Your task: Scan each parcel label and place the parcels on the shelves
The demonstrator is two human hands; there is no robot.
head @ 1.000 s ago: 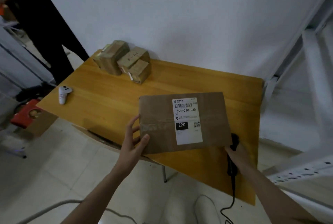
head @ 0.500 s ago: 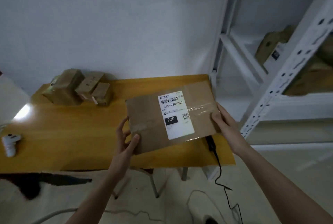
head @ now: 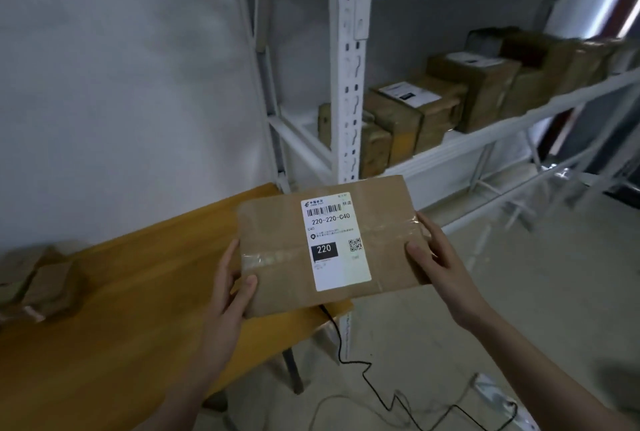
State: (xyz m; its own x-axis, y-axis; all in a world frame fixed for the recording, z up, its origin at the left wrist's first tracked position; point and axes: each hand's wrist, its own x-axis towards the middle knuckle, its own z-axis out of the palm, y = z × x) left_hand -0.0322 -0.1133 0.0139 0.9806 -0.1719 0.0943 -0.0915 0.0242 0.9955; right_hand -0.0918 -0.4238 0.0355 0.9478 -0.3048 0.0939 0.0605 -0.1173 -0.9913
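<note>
- While both hands are carrying it, the flat brown cardboard parcel (head: 329,243) is hanging in the air over the right end of the yellow wooden table (head: 145,292), just in front of the white metal shelving unit (head: 348,84).
- The left hand (head: 227,295) is gripping the parcel's near-left corner, thumb lying on top and fingers curling along the left edge.
- The right hand (head: 438,257) is clasping the right short edge, thumb pressing on the taped top and fingers wrapping behind.
- The parcel's long axis is running left to right between the two hands, tilting slightly up toward the right.
- Its broad face is pointing up at the camera, showing the white shipping label (head: 334,240) reading 220-220-C40.
- The shelf is lying ahead and to the right, so the right hand is sitting nearer to it and would probably be leading the way in.
- The shelf board (head: 485,134) is already holding a row of brown boxes (head: 433,108), so a free gap is looking like the thing to find.
- A black cable (head: 346,354) is trailing from under the parcel to the floor.
</note>
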